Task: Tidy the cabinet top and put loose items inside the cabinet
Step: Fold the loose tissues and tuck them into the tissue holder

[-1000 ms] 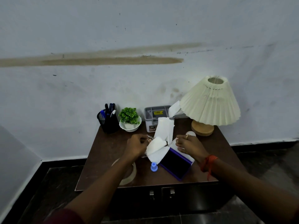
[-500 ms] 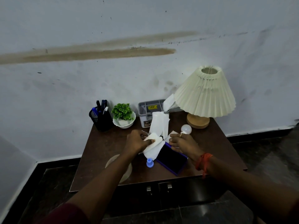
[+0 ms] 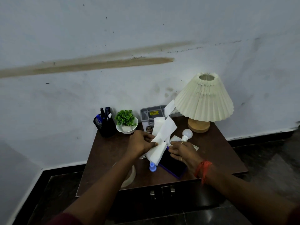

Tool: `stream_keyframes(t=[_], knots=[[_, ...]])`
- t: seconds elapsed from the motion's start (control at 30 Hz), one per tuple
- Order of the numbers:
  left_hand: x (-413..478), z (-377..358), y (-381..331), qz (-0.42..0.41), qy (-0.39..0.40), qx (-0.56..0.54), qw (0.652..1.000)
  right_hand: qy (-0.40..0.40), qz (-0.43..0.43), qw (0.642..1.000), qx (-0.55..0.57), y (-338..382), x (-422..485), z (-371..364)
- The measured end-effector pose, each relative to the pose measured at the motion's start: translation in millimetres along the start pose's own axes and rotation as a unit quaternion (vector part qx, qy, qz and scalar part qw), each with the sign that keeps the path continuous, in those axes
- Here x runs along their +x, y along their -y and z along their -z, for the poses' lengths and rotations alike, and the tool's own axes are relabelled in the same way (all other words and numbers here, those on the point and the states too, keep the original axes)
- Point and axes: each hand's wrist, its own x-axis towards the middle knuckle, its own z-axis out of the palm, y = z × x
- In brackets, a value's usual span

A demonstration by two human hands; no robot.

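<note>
Bundling the loose white tissue [image 3: 159, 149] at mid tabletop [image 3: 110, 151]: left hand [image 3: 139, 143] pinches its edge, right hand [image 3: 183, 151] meets the other side over the dark purple box [image 3: 174, 167], can't tell if it pinches; bulb [image 3: 187, 133] just behind, blue cap [image 3: 152, 167] toward the front edge. Next likely needs the tissue folded compact, then a free hand for the cabinet doors [image 3: 181, 200]

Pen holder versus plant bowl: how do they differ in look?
The pen holder is black mesh; the plant bowl is white with a scalloped rim. The pen holder is tall and narrow, the plant bowl low and wide. The pen holder carries pens, the plant bowl a green plant. Both stand upright, side by side, at the back of the cabinet top.
</note>
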Motion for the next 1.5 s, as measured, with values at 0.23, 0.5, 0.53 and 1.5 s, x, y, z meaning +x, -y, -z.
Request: stream_keyframes(t=[0.23,0.5,0.53,1.5], knots=[[-8,26,-12,-0.016,0.006,-0.015,1.0,0.011,-0.027,0.998,0.062,-4,-13,-18],[-22,55,-11,0.002,0.04,-0.037,0.999,0.029,-0.061,0.991,0.114,-12,-39,-46],[-24,58,-12,0.004,0.045,-0.045,0.998,0.033,-0.063,0.99,0.12,-12,-43,-49],[-53,34,41,0.104,0.009,-0.142,0.984,0.059,-0.074,0.991,0.1,-39,-80,-75]])
